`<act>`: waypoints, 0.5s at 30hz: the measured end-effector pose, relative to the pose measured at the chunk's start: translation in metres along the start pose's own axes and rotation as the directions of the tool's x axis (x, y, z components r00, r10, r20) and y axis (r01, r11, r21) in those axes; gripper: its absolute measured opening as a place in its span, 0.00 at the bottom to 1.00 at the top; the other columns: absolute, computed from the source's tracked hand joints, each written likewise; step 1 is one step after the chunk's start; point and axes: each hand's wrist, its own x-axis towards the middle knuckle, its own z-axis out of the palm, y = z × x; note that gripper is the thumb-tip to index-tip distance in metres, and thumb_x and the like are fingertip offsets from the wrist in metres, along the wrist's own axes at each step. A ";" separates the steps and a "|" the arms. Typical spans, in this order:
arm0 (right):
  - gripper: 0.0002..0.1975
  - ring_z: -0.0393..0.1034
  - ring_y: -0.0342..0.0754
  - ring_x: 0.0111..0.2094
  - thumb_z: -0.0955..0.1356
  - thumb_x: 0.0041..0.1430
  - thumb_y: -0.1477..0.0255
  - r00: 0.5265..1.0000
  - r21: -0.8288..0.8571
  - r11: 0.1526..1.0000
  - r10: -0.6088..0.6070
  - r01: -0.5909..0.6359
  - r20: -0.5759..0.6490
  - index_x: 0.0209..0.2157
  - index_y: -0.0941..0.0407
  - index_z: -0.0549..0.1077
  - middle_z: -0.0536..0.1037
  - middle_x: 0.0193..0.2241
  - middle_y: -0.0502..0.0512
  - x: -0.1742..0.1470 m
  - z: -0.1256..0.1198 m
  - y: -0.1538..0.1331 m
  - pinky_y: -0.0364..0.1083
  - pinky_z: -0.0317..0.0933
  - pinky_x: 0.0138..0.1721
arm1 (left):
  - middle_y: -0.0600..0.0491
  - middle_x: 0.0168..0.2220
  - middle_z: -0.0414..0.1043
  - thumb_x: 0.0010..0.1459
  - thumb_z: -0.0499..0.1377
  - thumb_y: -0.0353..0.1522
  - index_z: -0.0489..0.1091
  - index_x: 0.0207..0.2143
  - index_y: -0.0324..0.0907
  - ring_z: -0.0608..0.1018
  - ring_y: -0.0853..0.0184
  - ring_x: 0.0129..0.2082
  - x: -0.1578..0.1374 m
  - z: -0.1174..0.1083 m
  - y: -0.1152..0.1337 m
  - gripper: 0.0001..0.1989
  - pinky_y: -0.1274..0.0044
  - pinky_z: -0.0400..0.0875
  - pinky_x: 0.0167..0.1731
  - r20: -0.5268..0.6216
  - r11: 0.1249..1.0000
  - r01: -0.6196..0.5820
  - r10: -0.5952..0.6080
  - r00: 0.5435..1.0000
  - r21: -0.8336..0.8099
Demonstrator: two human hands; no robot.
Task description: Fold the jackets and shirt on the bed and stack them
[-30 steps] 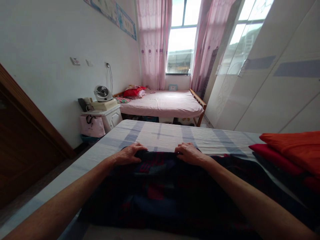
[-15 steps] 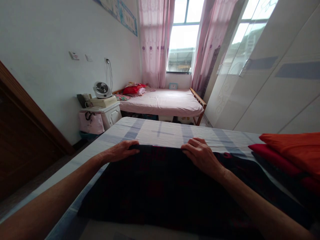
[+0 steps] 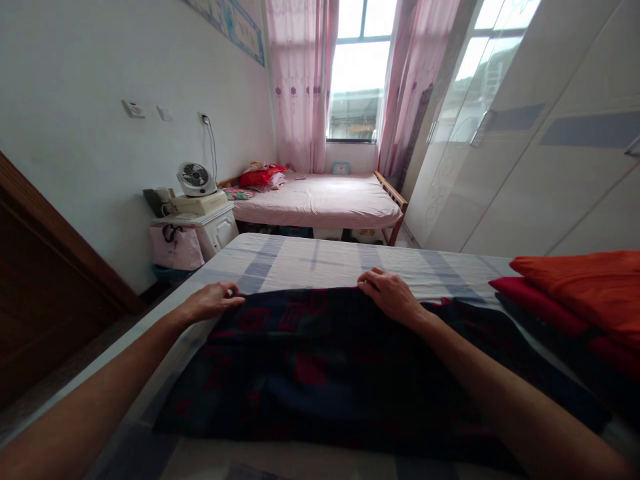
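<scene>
A dark garment [image 3: 310, 373] with red patterning lies spread on the striped bed sheet [image 3: 280, 260]; its exact kind does not show. My left hand [image 3: 213, 302] pinches the far left corner between thumb and fingers. Farther right along the same far edge, my right hand [image 3: 387, 291] has its curled fingers gripping the cloth. Part of the garment runs on to the right beyond my right forearm, which hides some of it.
Folded orange cloth [image 3: 585, 287] and red cloth [image 3: 540, 307] are stacked at the right. Beyond stands a second bed [image 3: 320, 200] with pink bedding. A white cabinet [image 3: 220, 230] bears a fan [image 3: 195, 179]. Wardrobe doors [image 3: 505, 173] line the right side.
My left hand has moved left along the far edge, and the garment's edge between my hands is wider and flatter. My right hand still grips it. The view has shifted slightly.
</scene>
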 end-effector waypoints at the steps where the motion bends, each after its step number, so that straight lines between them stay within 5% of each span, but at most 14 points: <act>1: 0.16 0.69 0.47 0.39 0.57 0.65 0.66 0.999 -0.007 0.999 0.045 -0.045 0.022 0.40 0.54 0.73 0.74 0.39 0.55 0.003 -0.002 0.004 0.44 0.57 0.40 | 0.37 0.45 0.73 0.50 0.53 0.46 0.70 0.45 0.33 0.73 0.46 0.46 -0.001 0.005 0.005 0.28 0.59 0.66 0.47 -0.050 0.999 0.016 -0.014 0.999 0.034; 4: 0.17 0.68 0.49 0.44 0.56 0.65 0.66 0.980 -0.038 0.988 0.154 -0.150 0.128 0.40 0.53 0.74 0.75 0.42 0.57 0.011 -0.008 0.019 0.44 0.58 0.40 | 0.38 0.55 0.65 0.57 0.48 0.44 0.66 0.52 0.34 0.66 0.50 0.56 -0.014 0.027 0.031 0.28 0.60 0.57 0.56 -0.196 0.990 -0.095 0.114 0.974 0.103; 7: 0.18 0.71 0.48 0.34 0.59 0.62 0.60 0.948 -0.057 0.976 0.217 -0.209 0.234 0.31 0.54 0.76 0.78 0.31 0.56 0.017 -0.010 0.029 0.43 0.59 0.34 | 0.46 0.61 0.58 0.62 0.44 0.44 0.64 0.57 0.44 0.60 0.57 0.61 -0.036 0.059 0.060 0.25 0.62 0.54 0.59 -0.218 0.943 -0.280 0.316 0.923 0.180; 10: 0.15 0.69 0.47 0.26 0.65 0.55 0.61 0.918 -0.077 0.964 0.265 -0.254 0.295 0.24 0.54 0.76 0.77 0.23 0.54 0.017 -0.007 0.031 0.43 0.58 0.28 | 0.48 0.65 0.51 0.62 0.45 0.46 0.57 0.61 0.50 0.54 0.54 0.64 -0.052 0.090 0.072 0.26 0.55 0.52 0.58 -0.178 0.938 -0.239 0.288 0.941 0.251; 15: 0.10 0.71 0.51 0.35 0.63 0.50 0.73 0.920 -0.102 0.929 0.368 -0.356 0.136 0.30 0.54 0.77 0.79 0.31 0.57 0.004 -0.015 0.034 0.45 0.59 0.34 | 0.49 0.66 0.46 0.61 0.46 0.46 0.52 0.62 0.51 0.52 0.51 0.64 -0.055 0.111 0.065 0.28 0.51 0.50 0.57 -0.161 0.934 -0.165 0.224 0.961 0.316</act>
